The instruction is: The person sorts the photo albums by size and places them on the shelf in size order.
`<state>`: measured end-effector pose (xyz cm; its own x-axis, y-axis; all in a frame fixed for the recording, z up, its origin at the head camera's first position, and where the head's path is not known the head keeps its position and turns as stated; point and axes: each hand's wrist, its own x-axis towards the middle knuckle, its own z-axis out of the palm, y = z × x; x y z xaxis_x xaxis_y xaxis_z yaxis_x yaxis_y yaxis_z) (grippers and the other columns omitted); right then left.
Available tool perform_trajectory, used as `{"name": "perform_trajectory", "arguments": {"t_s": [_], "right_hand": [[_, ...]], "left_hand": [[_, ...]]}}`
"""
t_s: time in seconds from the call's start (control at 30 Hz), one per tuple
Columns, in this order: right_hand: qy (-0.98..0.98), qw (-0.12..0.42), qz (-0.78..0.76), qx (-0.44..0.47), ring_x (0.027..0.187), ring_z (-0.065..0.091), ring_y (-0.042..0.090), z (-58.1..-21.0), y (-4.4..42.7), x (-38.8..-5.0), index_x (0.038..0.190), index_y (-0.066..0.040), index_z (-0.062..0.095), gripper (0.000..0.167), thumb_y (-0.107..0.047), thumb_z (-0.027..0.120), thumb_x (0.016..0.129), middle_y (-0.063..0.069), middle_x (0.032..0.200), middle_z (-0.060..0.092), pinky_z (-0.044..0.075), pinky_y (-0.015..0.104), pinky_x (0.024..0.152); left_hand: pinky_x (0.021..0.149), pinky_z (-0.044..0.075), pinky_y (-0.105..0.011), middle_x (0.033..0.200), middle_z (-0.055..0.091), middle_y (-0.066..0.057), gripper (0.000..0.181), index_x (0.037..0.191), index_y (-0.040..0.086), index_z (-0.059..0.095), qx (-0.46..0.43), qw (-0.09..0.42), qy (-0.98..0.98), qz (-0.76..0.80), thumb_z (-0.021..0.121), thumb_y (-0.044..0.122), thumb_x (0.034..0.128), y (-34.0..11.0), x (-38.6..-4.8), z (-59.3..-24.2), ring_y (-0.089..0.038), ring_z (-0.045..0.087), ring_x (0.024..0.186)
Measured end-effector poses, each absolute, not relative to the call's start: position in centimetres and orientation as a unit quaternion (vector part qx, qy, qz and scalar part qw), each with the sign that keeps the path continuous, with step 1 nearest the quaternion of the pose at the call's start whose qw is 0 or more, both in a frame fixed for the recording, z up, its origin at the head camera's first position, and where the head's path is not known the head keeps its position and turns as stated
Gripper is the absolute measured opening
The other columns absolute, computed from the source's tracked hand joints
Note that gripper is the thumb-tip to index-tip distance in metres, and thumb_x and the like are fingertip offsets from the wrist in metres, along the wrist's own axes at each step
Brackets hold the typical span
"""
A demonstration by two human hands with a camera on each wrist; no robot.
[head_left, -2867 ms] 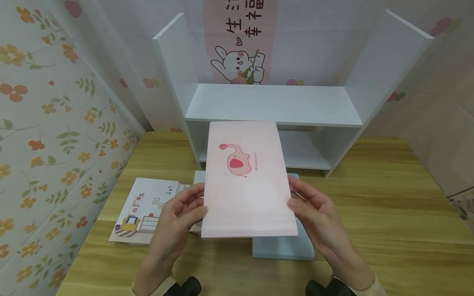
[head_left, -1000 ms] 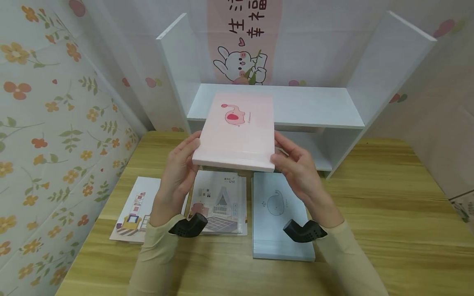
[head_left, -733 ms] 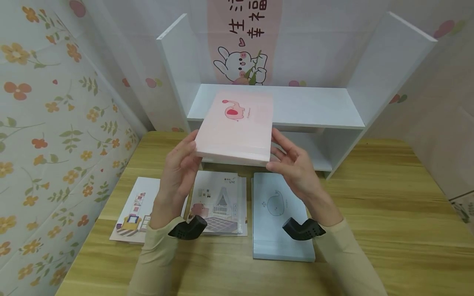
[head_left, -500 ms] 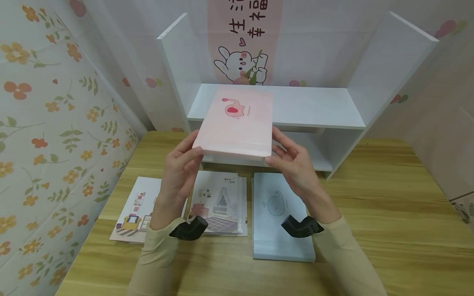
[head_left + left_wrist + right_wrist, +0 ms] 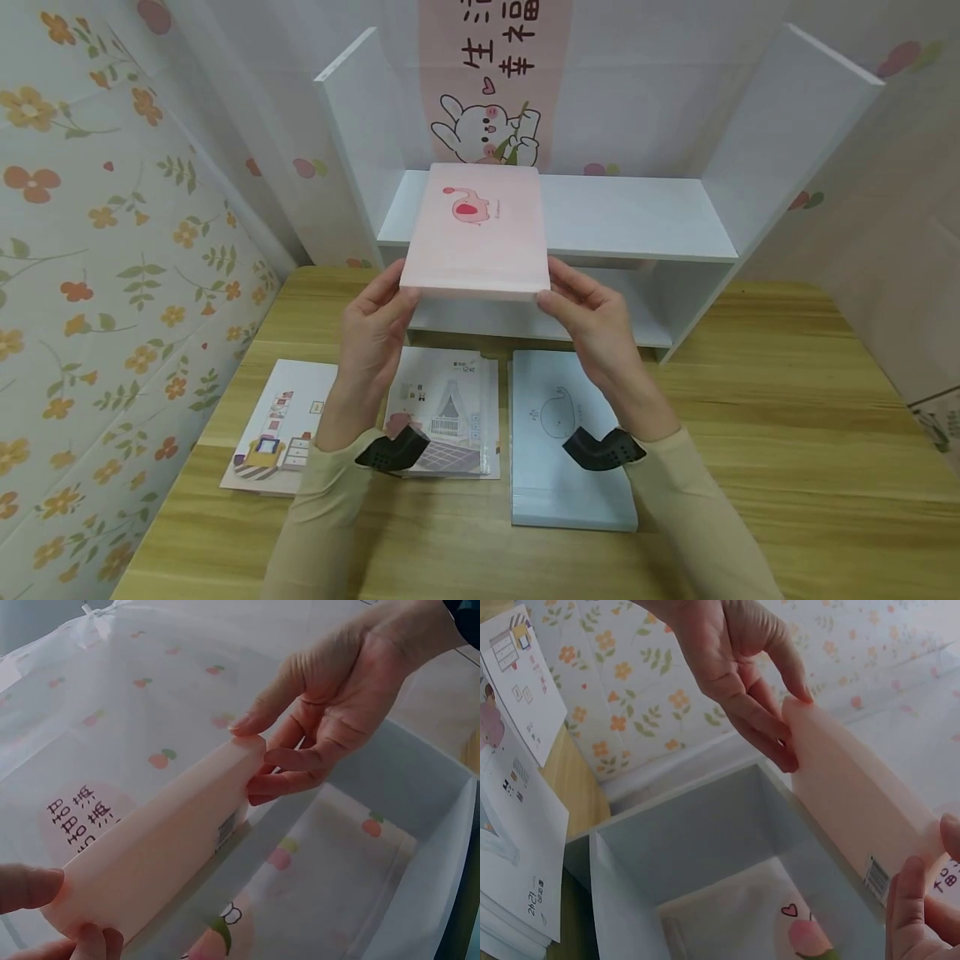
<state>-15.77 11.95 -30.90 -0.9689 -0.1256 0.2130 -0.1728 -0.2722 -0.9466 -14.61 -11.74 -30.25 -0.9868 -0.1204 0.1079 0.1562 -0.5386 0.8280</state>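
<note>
A pink notebook with an elephant drawing on its cover is held up in front of the white shelf unit's upper board. My left hand pinches its near left corner, thumb on the near edge and fingers beneath. On the near right corner my right hand grips in the same way. Both wrist views show the notebook's pale underside with a barcode. In the head view its far end overlaps the upper board; whether it touches the board cannot be told.
On the wooden table lie a light blue notebook with a whale, a middle stack of books and a left stack, partly behind my left arm. Upright side panels flank the shelf. A flowered curtain hangs at left.
Both hands have carried the pink notebook forward and up, from above the table to the upper shelf board, tipping it flatter. The middle stack and the blue notebook show more fully now.
</note>
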Motion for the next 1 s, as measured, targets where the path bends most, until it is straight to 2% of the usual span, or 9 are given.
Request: {"name": "perform_trajectory", "arguments": {"t_s": [0.17, 0.37, 1.0], "right_hand": [[-0.606, 0.03, 0.788, 0.1, 0.104, 0.058, 0.017, -30.7, 11.6, -15.9, 0.132, 0.006, 0.048, 0.047, 0.002, 0.062, 0.087, 0.011, 0.125, 0.057, 0.048, 0.024, 0.088], [-0.619, 0.041, 0.781, 0.074, 0.101, 0.06, 0.016, -30.4, 11.4, -16.1, 0.131, 0.005, 0.05, 0.045, -0.001, 0.062, 0.088, 0.009, 0.121, 0.06, 0.048, 0.025, 0.088], [-0.618, 0.045, 0.783, 0.054, 0.102, 0.059, 0.018, -30.4, 11.1, -16.8, 0.13, 0.005, 0.051, 0.044, 0.0, 0.061, 0.088, 0.01, 0.121, 0.058, 0.048, 0.027, 0.089]], "left_hand": [[0.095, 0.044, -0.027, 0.119, 0.057, -0.01, 0.042, 0.132, -0.011, 0.044, -0.008, 0.091, -0.493, -0.865, 0.05, -0.011, 0.0901, -11.4, -15.0, -30.3, -0.015, 0.057, 0.101], [0.095, 0.044, -0.028, 0.118, 0.058, -0.01, 0.041, 0.13, -0.012, 0.046, -0.017, 0.11, -0.515, -0.85, 0.052, -0.01, 0.0897, -11.2, -15.6, -30.5, -0.016, 0.057, 0.103], [0.093, 0.044, -0.027, 0.117, 0.058, -0.009, 0.039, 0.129, -0.009, 0.049, -0.018, 0.117, -0.516, -0.848, 0.054, -0.006, 0.0907, -11.0, -16.6, -30.7, -0.017, 0.059, 0.102]]}}
